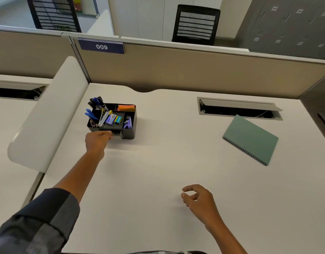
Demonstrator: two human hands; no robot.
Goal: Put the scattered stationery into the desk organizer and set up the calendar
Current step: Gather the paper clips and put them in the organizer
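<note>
The black desk organizer [128,133] sat on the left part of the white desk [158,162], near the white side divider [48,116]. Pens and markers [95,103] stood upright in its back left compartment, blue-handled scissors [90,114] leaned at its left edge, orange and pink sticky notes [126,108] lay in the back compartment, small blue and yellow boxes [115,119] filled the middle tray, and a purple stapler-like item [128,123] sat in the right slot. My left hand [97,141] reached out to the organizer's front, fingers curled against the small drawer [116,133] at its base; whether I was pinching the drawer or only touching it, I cannot tell, since my fingertips were hidden against the dark front.

The green spiral-bound calendar [249,139] lay flat and closed well apart to the right, just in front of the open cable hatch [238,109] set into the desk. My right hand [198,200] hovered low over the near part of the desk, fingers loosely curled and holding nothing.

Behind the desk ran a beige partition [194,70] carrying a blue number plate [101,46], with a black mesh chair [196,24] beyond it.
</note>
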